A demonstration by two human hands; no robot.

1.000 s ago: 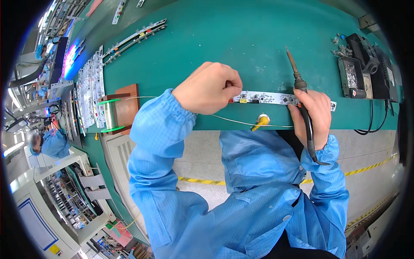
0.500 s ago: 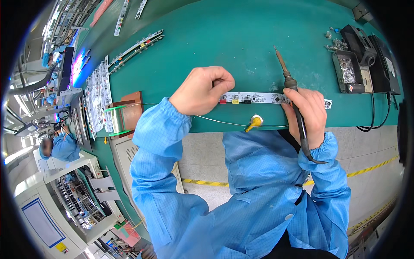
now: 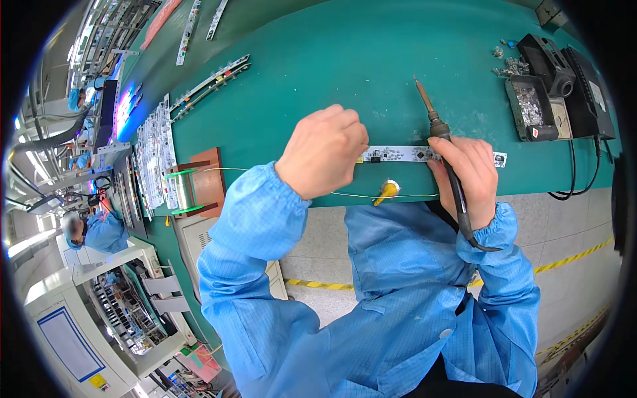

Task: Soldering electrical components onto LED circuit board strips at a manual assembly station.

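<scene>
1. Wire spool (image 3: 180, 191) on wooden stand, left of centre.
2. Left hand (image 3: 323, 150), centre: fingers curled, pinching left end of circuit strip (image 3: 398, 154).
3. Strip lies flat on green table (image 3: 318, 73), between hands.
4. Right hand (image 3: 468, 176), right of centre: closed around soldering iron (image 3: 439, 129), tip pointing up-frame.

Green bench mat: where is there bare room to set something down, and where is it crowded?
The widest bare stretch of the green mat lies beyond the left hand and the soldering iron, bounded left by the long strip boards. It is crowded at the right by the iron stand, at the left by stacked boards and the solder spool.
</scene>
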